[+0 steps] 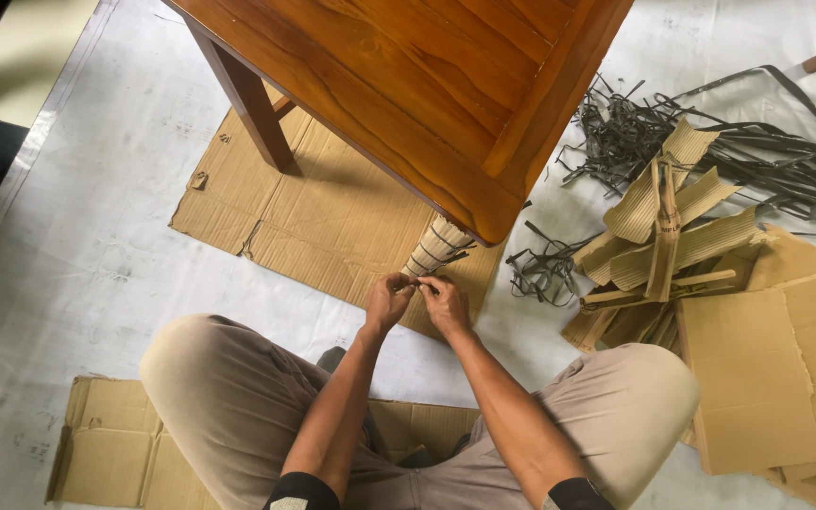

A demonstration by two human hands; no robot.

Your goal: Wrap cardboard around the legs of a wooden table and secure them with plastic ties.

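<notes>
White floor sheet (77, 236); flattened cardboard (323, 208); wooden table (427, 85).

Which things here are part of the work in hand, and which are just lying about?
In hand: left hand, right hand, cardboard-wrapped table leg, dark strap round it, wooden table.
Lying about: strap pile, corrugated scraps, flat cardboard sheets, cardboard under table.
</notes>
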